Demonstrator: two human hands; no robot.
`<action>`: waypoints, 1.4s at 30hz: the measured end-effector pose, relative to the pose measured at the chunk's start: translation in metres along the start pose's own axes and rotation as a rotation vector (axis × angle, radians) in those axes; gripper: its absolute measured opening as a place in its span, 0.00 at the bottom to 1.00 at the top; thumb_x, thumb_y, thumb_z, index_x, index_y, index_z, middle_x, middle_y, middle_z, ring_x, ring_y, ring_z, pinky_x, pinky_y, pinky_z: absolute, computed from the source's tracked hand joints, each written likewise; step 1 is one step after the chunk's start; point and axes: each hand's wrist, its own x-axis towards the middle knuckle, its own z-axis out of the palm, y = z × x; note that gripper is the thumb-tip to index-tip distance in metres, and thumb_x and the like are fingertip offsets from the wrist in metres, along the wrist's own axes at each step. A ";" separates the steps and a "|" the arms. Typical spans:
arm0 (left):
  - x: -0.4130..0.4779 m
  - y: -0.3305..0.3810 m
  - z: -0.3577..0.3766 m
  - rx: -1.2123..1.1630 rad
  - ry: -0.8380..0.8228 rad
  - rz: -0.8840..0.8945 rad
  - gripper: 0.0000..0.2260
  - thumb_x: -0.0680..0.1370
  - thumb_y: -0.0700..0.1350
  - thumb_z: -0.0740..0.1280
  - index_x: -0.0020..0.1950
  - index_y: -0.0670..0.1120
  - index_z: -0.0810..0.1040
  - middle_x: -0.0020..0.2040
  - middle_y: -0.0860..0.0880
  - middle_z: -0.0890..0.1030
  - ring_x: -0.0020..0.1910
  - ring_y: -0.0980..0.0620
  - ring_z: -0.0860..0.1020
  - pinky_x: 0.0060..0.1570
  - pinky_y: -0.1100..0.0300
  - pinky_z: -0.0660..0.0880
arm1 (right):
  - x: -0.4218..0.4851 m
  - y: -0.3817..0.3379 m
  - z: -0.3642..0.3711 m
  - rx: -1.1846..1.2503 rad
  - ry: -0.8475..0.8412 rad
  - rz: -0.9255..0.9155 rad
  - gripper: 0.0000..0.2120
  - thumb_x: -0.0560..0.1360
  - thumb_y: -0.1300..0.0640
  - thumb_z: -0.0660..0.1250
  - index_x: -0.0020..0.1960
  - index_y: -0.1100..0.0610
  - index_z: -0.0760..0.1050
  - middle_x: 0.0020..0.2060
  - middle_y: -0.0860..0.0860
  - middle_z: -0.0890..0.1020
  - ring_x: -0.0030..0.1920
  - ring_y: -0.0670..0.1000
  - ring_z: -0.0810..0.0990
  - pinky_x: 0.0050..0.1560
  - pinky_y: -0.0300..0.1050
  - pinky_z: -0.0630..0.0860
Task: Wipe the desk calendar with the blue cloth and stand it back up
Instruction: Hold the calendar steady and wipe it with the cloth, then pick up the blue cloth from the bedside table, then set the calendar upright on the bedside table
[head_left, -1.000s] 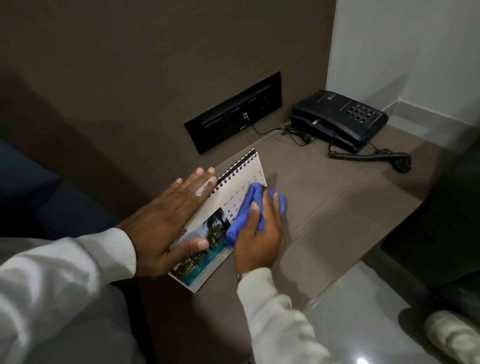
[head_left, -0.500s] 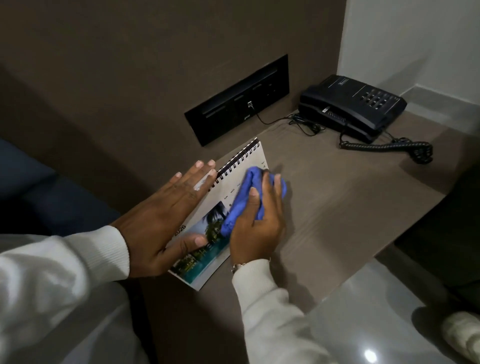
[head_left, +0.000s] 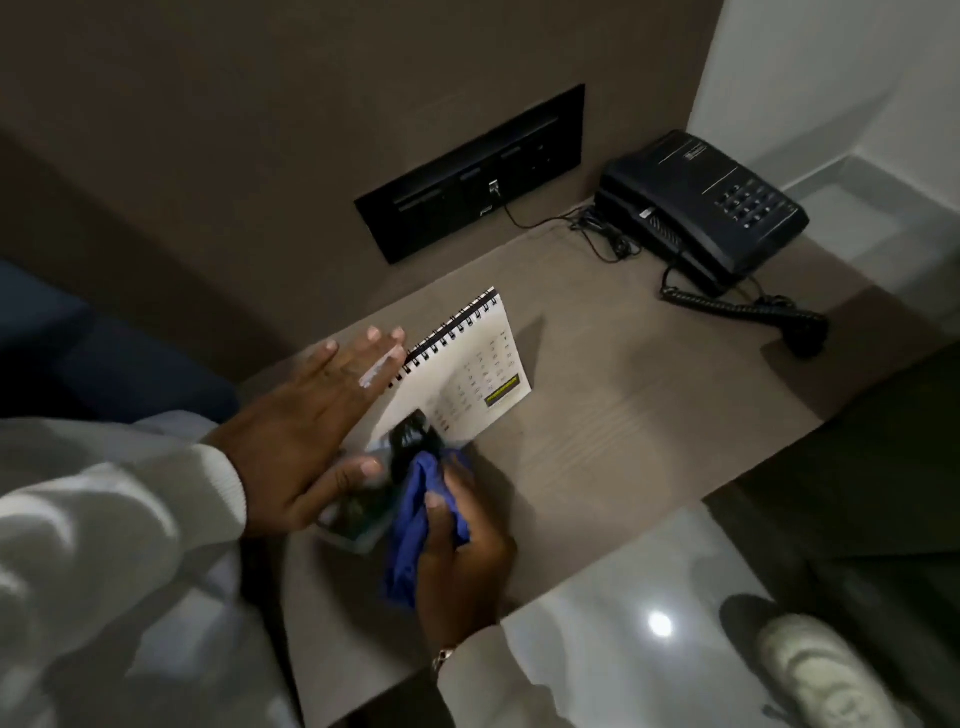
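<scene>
A spiral-bound desk calendar (head_left: 467, 374) lies flat on the brown desk (head_left: 623, 426), its white date grid showing at the far end and a photo at the near end. My left hand (head_left: 311, 436) presses flat on its left side, fingers spread, thumb on the photo. My right hand (head_left: 462, 545) grips a bunched blue cloth (head_left: 410, 530) at the calendar's near right corner, partly over the photo. The near end of the calendar is blurred and partly hidden by both hands.
A black telephone (head_left: 696, 208) with a coiled cord (head_left: 743, 312) sits at the desk's far right corner. A black socket panel (head_left: 467, 176) is set in the brown wall. Glossy floor (head_left: 623, 597) and a light shoe (head_left: 821, 670) lie beyond the desk's near edge.
My right hand has dragged the blue cloth from the middle of the calendar down toward its near right corner, uncovering the date grid. My left hand stays pressed on the calendar.
</scene>
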 end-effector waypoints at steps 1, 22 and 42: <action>-0.001 0.001 0.000 0.013 -0.008 -0.013 0.34 0.78 0.58 0.51 0.77 0.40 0.47 0.79 0.40 0.51 0.79 0.44 0.49 0.75 0.43 0.52 | -0.002 -0.003 -0.011 -0.005 -0.057 0.050 0.22 0.76 0.42 0.62 0.56 0.57 0.82 0.50 0.60 0.86 0.53 0.59 0.84 0.58 0.58 0.79; -0.033 0.083 0.020 -0.533 0.734 -1.097 0.27 0.78 0.56 0.54 0.74 0.44 0.61 0.75 0.42 0.65 0.75 0.44 0.63 0.72 0.49 0.61 | 0.167 -0.085 -0.145 -1.097 -0.413 -0.398 0.27 0.79 0.43 0.60 0.75 0.51 0.62 0.73 0.54 0.69 0.75 0.58 0.64 0.74 0.52 0.62; 0.005 -0.032 0.001 -1.246 0.872 -1.512 0.40 0.64 0.75 0.53 0.51 0.42 0.81 0.55 0.36 0.82 0.56 0.36 0.80 0.61 0.41 0.75 | 0.210 -0.150 0.015 -0.173 -0.502 0.094 0.34 0.73 0.36 0.62 0.74 0.49 0.60 0.67 0.54 0.76 0.65 0.55 0.77 0.61 0.55 0.78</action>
